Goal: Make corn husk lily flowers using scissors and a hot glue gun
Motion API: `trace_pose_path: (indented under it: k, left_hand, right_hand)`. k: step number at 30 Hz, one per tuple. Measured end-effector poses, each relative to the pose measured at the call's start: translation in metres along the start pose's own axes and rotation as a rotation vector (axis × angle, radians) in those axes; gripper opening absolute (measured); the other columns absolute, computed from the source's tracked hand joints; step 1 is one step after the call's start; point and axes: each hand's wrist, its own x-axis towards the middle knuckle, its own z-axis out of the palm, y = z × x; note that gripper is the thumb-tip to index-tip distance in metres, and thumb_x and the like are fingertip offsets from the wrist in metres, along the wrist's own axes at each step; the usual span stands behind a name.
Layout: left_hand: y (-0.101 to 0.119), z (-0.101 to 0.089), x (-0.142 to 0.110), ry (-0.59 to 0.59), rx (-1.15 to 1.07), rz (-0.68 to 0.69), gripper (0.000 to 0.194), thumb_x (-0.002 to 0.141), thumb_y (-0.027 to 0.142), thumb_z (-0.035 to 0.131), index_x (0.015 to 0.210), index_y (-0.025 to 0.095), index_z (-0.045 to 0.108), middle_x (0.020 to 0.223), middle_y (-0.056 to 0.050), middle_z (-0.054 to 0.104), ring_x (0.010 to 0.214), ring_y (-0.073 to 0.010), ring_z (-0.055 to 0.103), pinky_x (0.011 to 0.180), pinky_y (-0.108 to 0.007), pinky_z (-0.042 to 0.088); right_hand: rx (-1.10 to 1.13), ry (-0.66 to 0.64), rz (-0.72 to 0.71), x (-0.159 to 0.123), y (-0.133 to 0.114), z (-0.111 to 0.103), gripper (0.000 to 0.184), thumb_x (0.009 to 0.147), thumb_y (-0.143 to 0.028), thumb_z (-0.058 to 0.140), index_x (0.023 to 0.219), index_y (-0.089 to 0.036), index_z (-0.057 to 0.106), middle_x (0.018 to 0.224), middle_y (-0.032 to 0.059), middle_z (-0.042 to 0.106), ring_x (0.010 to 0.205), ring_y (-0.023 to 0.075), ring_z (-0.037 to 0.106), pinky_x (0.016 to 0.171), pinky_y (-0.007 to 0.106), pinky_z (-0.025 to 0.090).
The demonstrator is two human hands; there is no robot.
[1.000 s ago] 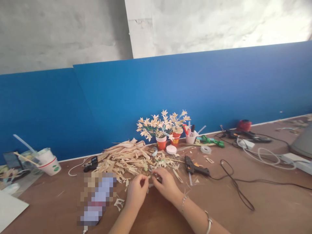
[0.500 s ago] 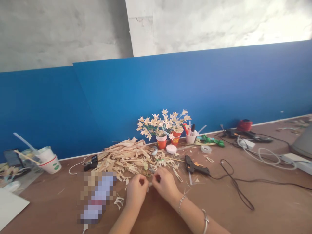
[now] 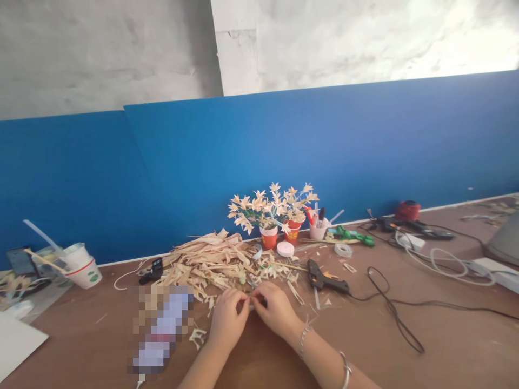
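At the near edge of heaped dried husks (image 3: 206, 259) on a table (image 3: 466, 340)
Holding left hand (image 3: 229, 316) and right hand (image 3: 278, 309) close together, pinched at the fingertips, cannot tell if on anything; near a glue gun (image 3: 324, 278), with potted flowers (image 3: 263, 205) and a blue panel (image 3: 243, 140) behind

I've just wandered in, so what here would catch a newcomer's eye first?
Probably the long blue partition behind the table. Before it, pale flowers rise from red pots, right of a heap of pale strips. In front of the heap, the left hand and right hand are close together.
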Motion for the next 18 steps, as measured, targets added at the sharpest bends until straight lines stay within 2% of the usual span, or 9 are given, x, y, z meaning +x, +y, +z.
trace_pose_path:
  k: [5, 8, 12, 15, 18]
  left_hand:
    - [0.005, 0.002, -0.002, 0.020, 0.123, -0.046, 0.016, 0.077, 0.018, 0.049, 0.062, 0.020, 0.055, 0.066, -0.001, 0.061, 0.071, -0.0201, 0.056, 0.068, -0.031, 0.035]
    - [0.005, 0.002, -0.002, 0.025, 0.152, -0.088, 0.017, 0.076, 0.018, 0.048, 0.061, 0.020, 0.056, 0.066, -0.001, 0.061, 0.071, -0.0203, 0.057, 0.069, -0.032, 0.034]
    - [-0.003, 0.000, -0.001, 0.016, 0.131, -0.134, 0.018, 0.078, 0.020, 0.047, 0.064, 0.021, 0.058, 0.069, -0.002, 0.064, 0.075, -0.0208, 0.058, 0.072, -0.033, 0.035]
    - [-0.009, -0.002, 0.001, 0.017, 0.102, -0.125, 0.019, 0.080, 0.021, 0.046, 0.067, 0.021, 0.060, 0.072, -0.002, 0.066, 0.078, -0.0213, 0.059, 0.073, -0.033, 0.037]
    - [-0.012, -0.003, 0.002, 0.036, 0.067, -0.109, 0.017, 0.079, 0.020, 0.047, 0.070, 0.021, 0.062, 0.075, -0.003, 0.067, 0.078, -0.0210, 0.059, 0.072, -0.032, 0.039]
  right_hand:
    - [-0.117, 0.019, 0.072, 0.000, -0.006, 0.006, 0.011, 0.067, -0.007, 0.052, 0.063, -0.017, 0.054, 0.064, 0.0007, 0.057, 0.063, 0.0136, 0.051, 0.060, 0.022, 0.035]
    - [-0.199, 0.084, 0.076, 0.001, -0.006, 0.006, 0.013, 0.065, -0.005, 0.050, 0.061, -0.018, 0.054, 0.063, 0.0014, 0.057, 0.062, 0.0143, 0.051, 0.059, 0.022, 0.034]
    - [-0.265, 0.186, 0.085, 0.003, 0.004, -0.001, 0.015, 0.071, -0.009, 0.048, 0.064, -0.017, 0.056, 0.065, 0.0033, 0.058, 0.065, 0.0155, 0.052, 0.061, 0.023, 0.035]
    - [-0.262, 0.135, 0.118, 0.004, 0.013, -0.008, 0.018, 0.079, -0.013, 0.046, 0.067, -0.017, 0.059, 0.068, 0.0040, 0.060, 0.068, 0.0154, 0.054, 0.064, 0.023, 0.037]
    - [-0.185, 0.070, 0.111, 0.004, 0.013, -0.011, 0.018, 0.080, -0.014, 0.046, 0.075, -0.018, 0.062, 0.075, 0.0047, 0.061, 0.074, 0.0164, 0.055, 0.068, 0.024, 0.039]
